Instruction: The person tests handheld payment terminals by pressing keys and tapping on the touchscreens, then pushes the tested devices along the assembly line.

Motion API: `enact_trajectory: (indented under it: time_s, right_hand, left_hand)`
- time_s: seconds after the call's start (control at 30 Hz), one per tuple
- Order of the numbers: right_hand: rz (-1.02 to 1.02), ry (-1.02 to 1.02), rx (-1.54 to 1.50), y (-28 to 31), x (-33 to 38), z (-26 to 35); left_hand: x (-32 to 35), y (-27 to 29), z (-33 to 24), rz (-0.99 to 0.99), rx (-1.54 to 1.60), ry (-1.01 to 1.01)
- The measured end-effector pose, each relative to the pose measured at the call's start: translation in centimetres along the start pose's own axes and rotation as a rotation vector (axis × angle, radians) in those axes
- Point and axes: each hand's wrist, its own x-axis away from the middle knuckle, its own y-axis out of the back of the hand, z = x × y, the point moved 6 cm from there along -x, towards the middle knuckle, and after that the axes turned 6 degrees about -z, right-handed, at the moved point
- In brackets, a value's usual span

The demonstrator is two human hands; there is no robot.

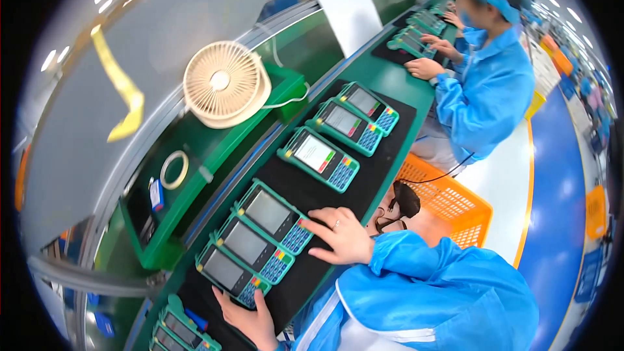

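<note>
Three card payment terminals with green cases stand side by side on a black mat (390, 175): a near one (224, 270), a middle one (246, 242) and a far one (270, 213). Their screens are grey and dark. My left hand (250, 322) is at the keypad end of the near terminal, thumb and fingers spread apart about its lower edge. Over the keypad of the far one lies my right hand (341, 237), open, with fingertips at its keys and side edge. A ring is on one finger. Farther along lies a terminal with a lit white screen (315, 154).
Two more terminals (344, 120) lie beyond on the mat. A beige fan (224, 84) and a tape roll (174, 170) sit on the green shelf (214, 182). More terminals (179, 331) are at lower left. A co-worker (484, 91) works farther along. An orange basket (455, 205) stands beside the bench.
</note>
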Motion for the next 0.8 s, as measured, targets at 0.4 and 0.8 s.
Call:
enact_trajectory:
  time_s: [0.4, 0.8]
  right_hand:
    - [-0.013, -0.028, 0.002, -0.2, 0.5, -0.3]
    - [-0.004, -0.066, 0.014, -0.2, 0.2, -0.4]
  left_hand:
    - [-0.2, -0.4, 0.4, 0.023, -0.030, -0.003]
    - [-1.2, 0.4, -1.8, 0.065, 0.012, -0.018]
